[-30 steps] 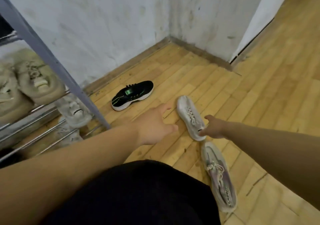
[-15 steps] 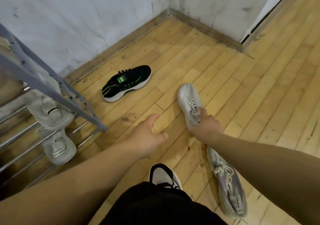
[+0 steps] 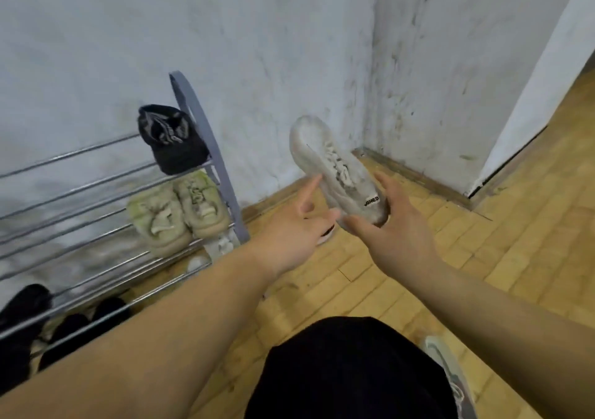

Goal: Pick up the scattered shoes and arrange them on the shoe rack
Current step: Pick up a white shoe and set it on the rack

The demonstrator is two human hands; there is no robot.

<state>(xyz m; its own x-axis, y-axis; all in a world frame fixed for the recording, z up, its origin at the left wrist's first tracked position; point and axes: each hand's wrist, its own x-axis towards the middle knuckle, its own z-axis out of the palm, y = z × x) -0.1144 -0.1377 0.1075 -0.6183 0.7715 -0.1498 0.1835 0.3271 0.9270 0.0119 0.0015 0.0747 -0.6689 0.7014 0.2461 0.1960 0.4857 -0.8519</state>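
Indoors, where a scuffed wall (image 3: 257, 48) meets a wood floor (image 3: 483, 241), we see the rack (image 3: 216, 161) standing at the left. It carries a green pair (image 3: 177, 209) on a middle tier, dark shoes (image 3: 25, 306) low at the far left, and one black shoe (image 3: 170, 141) on top. The white shoe (image 3: 335, 167) is held off the floor in front of the corner, heel toward us, toe tipped up and away to the left. A second shoe (image 3: 450, 373) lies on the floor at lower right, beside the knee (image 3: 347, 370).

The right grip (image 3: 399, 235) grasps the white shoe at the heel, fingers curled round it. The left grip (image 3: 289, 235) is released, fingers spread, its forefinger (image 3: 309, 190) at the shoe's side; whether it touches or stops just short, we cannot tell. The rack lies to the white shoe's left, so we judge the coming move to be a leftward carry. The left grip is the nearer to the rails, and the shoe's long axis would need turning across them.
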